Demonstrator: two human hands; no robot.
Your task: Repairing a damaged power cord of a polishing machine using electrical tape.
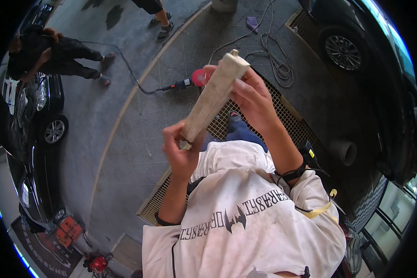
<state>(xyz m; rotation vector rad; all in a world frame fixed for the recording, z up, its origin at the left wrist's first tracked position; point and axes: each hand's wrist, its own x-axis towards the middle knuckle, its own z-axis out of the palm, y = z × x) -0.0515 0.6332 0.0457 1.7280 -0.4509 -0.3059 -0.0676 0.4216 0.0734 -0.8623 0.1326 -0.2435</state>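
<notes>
Up in front of my chest is a long, pale beige block (213, 99), slanting from lower left to upper right. Its surface looks smudged, and a small stub sticks out at the far end. My left hand (180, 149) grips the near end, fingers curled round it. Around the far part, my right hand (254, 96) closes on the right side, with some fingers hidden behind the block. Beyond it, a black power tool (183, 84) with a round pink part (200, 78) shows on the floor, partly covered by the right fingers.
Black cars stand at left (34, 153) and right (370, 92). Floor grating (287, 111) lies below me. A coiled grey cable (280, 65) and purple cloth (252, 23) lie ahead. A person (55, 53) stands at far left; another's legs (160, 18) show at the top. A grey cylinder (345, 152) is right.
</notes>
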